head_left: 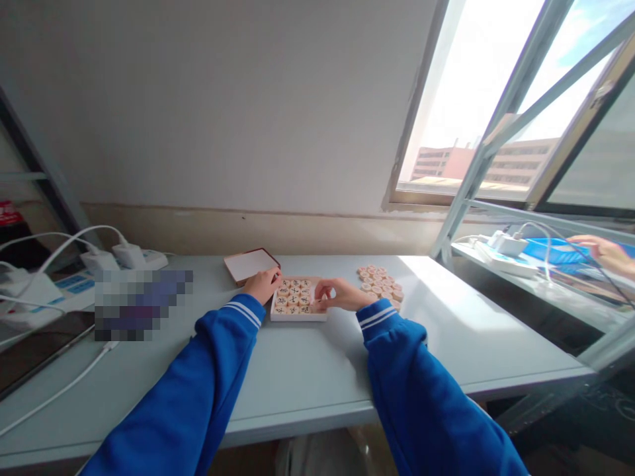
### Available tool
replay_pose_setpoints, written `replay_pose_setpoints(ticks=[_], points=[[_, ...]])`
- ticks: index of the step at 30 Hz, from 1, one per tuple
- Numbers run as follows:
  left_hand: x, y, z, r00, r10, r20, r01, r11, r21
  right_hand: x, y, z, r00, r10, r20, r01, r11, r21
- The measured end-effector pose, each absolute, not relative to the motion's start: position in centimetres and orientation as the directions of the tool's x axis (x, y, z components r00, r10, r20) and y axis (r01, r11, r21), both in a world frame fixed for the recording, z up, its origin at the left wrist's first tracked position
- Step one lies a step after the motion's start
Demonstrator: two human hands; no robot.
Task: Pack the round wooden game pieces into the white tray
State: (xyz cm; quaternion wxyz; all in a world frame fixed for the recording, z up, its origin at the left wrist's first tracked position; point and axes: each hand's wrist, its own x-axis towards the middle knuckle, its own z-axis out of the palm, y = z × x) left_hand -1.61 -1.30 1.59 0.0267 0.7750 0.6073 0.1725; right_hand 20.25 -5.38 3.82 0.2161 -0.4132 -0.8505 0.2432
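The left hand (pixel 262 285) lies at the left rear corner of a shallow white box (pixel 299 317), its fingertips by the rim and next to the right end of an open lid (pixel 253 264); whether that grip is closed on either edge cannot be told. The right hand (pixel 337 294) reaches over the box's right side, its grip curled with thumb and fingers near each other; whether a piece is caught between them cannot be told. Round pieces (pixel 293 299) with dark characters sit in rows inside the box, while the right hand hides part of its right end. The box sits near the middle of the tabletop (pixel 307 377), its front wall well back from the front edge. More pieces (pixel 380 284) lie grouped to the right, behind the right wrist, with a gap between them and the box. Beyond that group, a sunlit stretch of surface runs toward the metal frame (pixel 461 205). Leftward, well apart from the box, a phone (pixel 42 347) and a power strip (pixel 155 259) with cables take up that side.
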Motion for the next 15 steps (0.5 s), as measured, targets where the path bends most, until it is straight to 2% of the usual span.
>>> replay_pose_setpoints(ticks=[2, 4, 7, 10, 15], points=[[-1.6, -1.3, 1.5, 0.201, 0.951, 0.234, 0.931, -0.26, 0.256, 20.9, -5.3, 4.2, -0.479, 0.843, 0.243, 0.61, 0.519, -0.599], [-1.7, -1.2, 1.5, 0.207, 0.95, 0.233, 0.928, -0.266, 0.26, 22.2, -5.2, 4.6, -0.386, 0.889, 0.247, 0.698, 0.457, -0.552], [-1.7, -1.1, 1.5, 0.218, 0.947, 0.235, 0.923, -0.279, 0.265, 24.1, -5.2, 4.7, -0.292, 0.935, 0.2, 0.86, 0.348, -0.372], [-1.6, -1.1, 1.5, 0.216, 0.948, 0.236, 0.925, -0.275, 0.261, 25.0, -5.3, 4.4, -0.199, 0.956, 0.216, 0.952, 0.241, -0.19], [-1.6, -1.1, 1.5, 0.219, 0.948, 0.233, 0.926, -0.277, 0.255, 24.6, -5.2, 4.1, -0.222, 0.958, 0.181, 0.966, 0.241, -0.093]])
